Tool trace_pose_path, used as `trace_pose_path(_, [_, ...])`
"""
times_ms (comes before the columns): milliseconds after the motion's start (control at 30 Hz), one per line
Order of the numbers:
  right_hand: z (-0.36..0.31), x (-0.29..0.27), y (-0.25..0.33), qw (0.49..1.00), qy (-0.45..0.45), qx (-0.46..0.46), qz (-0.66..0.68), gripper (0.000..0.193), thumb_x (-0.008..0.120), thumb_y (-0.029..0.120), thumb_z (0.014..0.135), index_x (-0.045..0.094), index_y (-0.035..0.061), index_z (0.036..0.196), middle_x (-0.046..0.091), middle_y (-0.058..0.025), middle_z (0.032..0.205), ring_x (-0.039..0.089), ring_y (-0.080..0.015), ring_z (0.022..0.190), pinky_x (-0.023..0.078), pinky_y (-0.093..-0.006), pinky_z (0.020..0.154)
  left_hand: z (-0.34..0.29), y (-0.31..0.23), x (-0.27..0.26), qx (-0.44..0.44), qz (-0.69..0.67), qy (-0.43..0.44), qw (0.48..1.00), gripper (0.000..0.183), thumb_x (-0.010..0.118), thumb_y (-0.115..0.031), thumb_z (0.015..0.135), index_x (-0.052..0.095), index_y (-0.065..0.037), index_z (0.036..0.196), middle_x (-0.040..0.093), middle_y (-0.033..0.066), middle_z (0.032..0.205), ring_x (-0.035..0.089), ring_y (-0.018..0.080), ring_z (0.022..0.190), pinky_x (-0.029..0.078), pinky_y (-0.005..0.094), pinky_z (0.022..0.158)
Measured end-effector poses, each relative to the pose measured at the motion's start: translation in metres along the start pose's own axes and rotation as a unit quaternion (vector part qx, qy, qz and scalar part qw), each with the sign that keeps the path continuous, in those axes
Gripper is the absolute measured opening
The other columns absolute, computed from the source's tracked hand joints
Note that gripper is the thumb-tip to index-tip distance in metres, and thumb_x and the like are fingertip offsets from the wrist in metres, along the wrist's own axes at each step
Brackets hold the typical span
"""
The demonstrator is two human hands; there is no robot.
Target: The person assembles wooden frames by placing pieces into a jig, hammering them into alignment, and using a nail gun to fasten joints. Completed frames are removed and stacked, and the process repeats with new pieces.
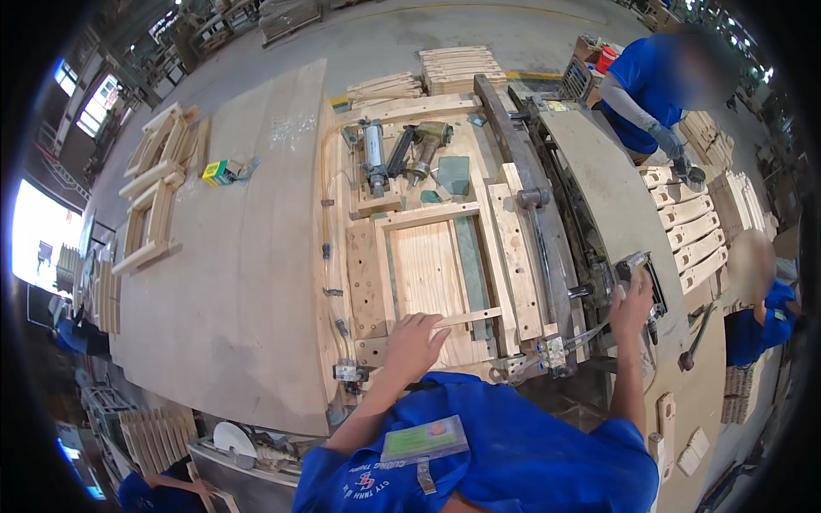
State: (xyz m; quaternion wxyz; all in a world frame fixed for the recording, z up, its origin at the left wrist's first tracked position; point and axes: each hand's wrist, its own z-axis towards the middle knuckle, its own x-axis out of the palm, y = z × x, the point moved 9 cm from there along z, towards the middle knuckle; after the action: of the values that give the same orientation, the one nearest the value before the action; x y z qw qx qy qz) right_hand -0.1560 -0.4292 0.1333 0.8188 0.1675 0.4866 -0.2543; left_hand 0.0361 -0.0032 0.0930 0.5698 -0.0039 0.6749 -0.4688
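Note:
A light wooden frame [428, 215] lies in a wooden jig [366, 282] in front of me. My left hand [414, 347] rests at the near left corner of the frame, fingers laid out over its near rail [469, 318]. Out to the right, my right hand [631, 309] is closed around a nail gun [634, 262] with a dark magazine, over the right-hand bench. Part of its handle is hidden by my fingers. Beyond the frame, a second nail gun [425, 152] lies beside a silver air cylinder [374, 154].
A dark metal beam [522, 171] runs along the jig's right side. On the left wooden panel [248, 282] sit assembled frames [152, 214] and a yellow-green box [222, 173]. A hammer [694, 346] lies on the right bench. Co-workers in blue stand at right and lower left.

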Motion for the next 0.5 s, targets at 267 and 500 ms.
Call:
trace_pose_path(267, [-0.129,-0.009,0.128,0.800,0.313,0.090,0.504,0.021,0.074,0.012,0.096,0.076,-0.0016,0.112,0.074,-0.0062,0.083,0.070,-0.0140,0.079,0.056,-0.0305,0.072,0.024,0.026,0.089,0.006,0.085,0.143,0.986,0.038,0.074,-0.035,0.096,0.072,-0.006,0.120,0.068,0.0154,0.109,0.067,0.0373,0.109,0.052,0.0511,0.095])
trace_pose_path(500, [-0.143,-0.005,0.114,0.756,0.323,0.164,0.545,0.020,0.077,0.018,0.099,0.077,0.0009,0.109,0.070,-0.0025,0.073,0.063,-0.0046,0.066,0.049,-0.0249,0.058,0.038,0.025,0.101,0.026,0.108,0.169,0.979,0.034,0.078,-0.030,0.092,0.068,-0.006,0.114,0.067,0.0169,0.106,0.068,0.0381,0.103,0.055,0.0528,0.087])
